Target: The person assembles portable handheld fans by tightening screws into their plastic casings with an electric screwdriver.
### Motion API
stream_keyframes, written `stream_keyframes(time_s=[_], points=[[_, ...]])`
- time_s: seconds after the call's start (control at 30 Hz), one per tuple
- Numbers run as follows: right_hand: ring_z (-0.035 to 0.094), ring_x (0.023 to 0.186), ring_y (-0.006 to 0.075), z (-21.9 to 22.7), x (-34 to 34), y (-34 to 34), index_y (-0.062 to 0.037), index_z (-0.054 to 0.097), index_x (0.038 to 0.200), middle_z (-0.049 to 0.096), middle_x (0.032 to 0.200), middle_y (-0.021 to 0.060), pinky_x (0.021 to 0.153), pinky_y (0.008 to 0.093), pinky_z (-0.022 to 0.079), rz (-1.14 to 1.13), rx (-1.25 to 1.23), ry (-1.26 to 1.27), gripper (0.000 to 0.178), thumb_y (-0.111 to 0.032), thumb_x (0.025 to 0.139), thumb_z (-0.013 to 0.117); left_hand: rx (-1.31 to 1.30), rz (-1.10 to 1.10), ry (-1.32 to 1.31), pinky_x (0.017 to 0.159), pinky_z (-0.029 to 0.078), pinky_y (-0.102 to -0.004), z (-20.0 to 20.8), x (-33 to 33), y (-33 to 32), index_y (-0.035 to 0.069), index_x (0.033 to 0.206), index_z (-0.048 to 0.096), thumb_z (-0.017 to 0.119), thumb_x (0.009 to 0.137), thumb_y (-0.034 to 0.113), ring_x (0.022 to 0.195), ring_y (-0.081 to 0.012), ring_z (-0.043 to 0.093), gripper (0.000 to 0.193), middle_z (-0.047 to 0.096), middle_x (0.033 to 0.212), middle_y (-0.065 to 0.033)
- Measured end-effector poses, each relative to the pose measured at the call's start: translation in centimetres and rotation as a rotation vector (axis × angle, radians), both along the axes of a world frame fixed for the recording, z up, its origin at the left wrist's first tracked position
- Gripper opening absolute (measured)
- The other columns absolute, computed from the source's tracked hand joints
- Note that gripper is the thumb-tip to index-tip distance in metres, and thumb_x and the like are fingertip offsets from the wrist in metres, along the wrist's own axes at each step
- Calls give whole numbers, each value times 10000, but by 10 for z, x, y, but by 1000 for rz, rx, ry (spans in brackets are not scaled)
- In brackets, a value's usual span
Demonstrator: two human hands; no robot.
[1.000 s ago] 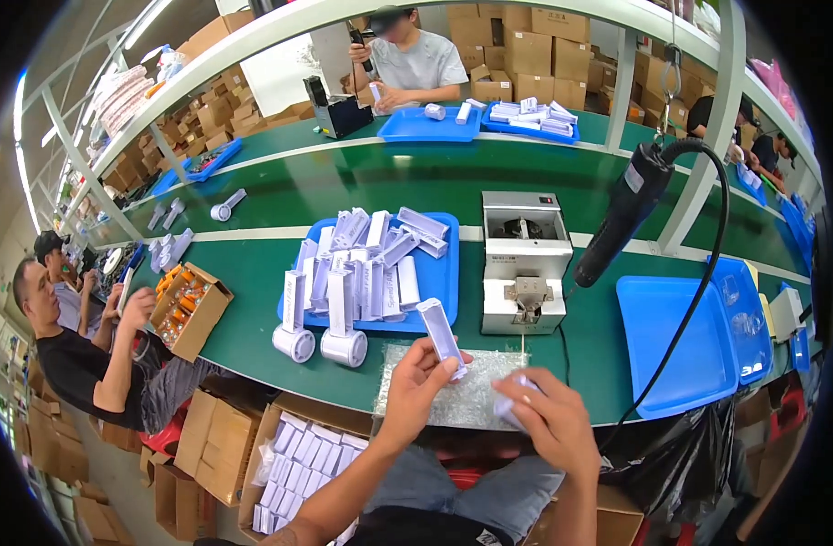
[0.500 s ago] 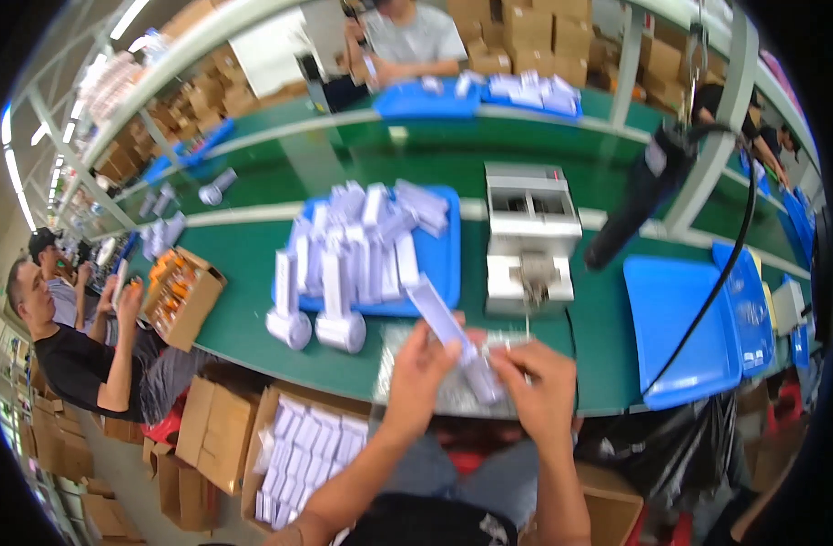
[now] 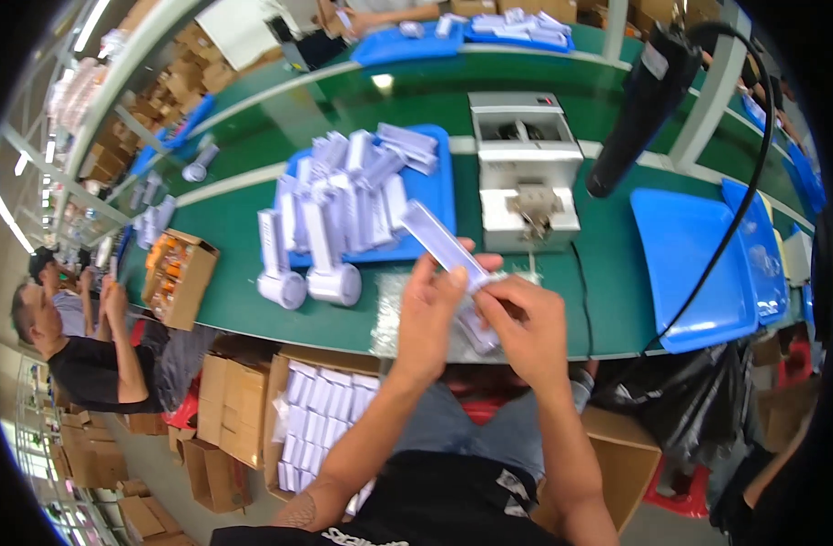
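One white casing [image 3: 437, 238] in the pinch of both hands [image 3: 427, 318] [image 3: 535, 335] — green bench [image 3: 230, 282], cartons [image 3: 230, 405] below

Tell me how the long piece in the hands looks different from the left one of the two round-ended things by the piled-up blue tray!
The held piece is in the left hand; no hand touches the round-ended thing. The held piece shows an open hollow; the round-ended thing shows a closed side. In the picture, the held piece slants up and left; the round-ended thing points nearly straight up. Both are pale and long.
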State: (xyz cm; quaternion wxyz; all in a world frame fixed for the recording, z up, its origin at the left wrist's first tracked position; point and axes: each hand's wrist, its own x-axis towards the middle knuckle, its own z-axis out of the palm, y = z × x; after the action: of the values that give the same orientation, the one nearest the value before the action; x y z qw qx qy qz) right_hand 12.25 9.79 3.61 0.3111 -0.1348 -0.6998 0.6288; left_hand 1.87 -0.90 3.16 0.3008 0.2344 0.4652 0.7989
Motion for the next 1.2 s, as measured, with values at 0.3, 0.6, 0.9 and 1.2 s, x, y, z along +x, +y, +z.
stream_keyframes(time_s=[0.3, 0.6, 0.9, 1.2], points=[[668, 879, 226, -2, 28, -8, -8, 689, 1226, 651, 1100, 149, 693, 330, 522, -144, 199, 11, 449, -54, 801, 824, -90, -44, 251, 1064, 530, -376, -8, 11, -7, -20, 1488, 483, 664, 1031, 61, 1239, -216, 659, 498, 687, 1349, -192], [624, 1136, 495, -14, 37, 1, -4, 509, 1379, 608, 1267, 246, 969, 491, 533, -60, 434, -169, 678, -30, 785, 836, -135, -46, 202, 1112, 479, -369, -18, -2, -9, -25, 1445, 542, 711, 1029, 124, 1271, -211, 639, 473, 704, 1340, -145], [619, 1251, 408, -20, 44, 46, -40, 585, 1374, 583, 1402, 191, 1039, 440, 521, 79, 585, -122, 655, -20, 771, 841, -173, 3, 269, 1065, 511, -354, -26, 3, -3, -38, 1396, 585, 735, 1023, 155, 1271, -206, 634, 445, 700, 1317, -165], [605, 1285, 387, -18, 35, 36, -25, 487, 1468, 565, 1459, 195, 1099, 461, 482, -61, 595, -300, 861, -149, 734, 920, -174, -52, 285, 992, 524, -344, -21, -4, -3, -19, 1354, 630, 738, 1014, 173, 1150, -164, 644, 405, 707, 1288, -104]])
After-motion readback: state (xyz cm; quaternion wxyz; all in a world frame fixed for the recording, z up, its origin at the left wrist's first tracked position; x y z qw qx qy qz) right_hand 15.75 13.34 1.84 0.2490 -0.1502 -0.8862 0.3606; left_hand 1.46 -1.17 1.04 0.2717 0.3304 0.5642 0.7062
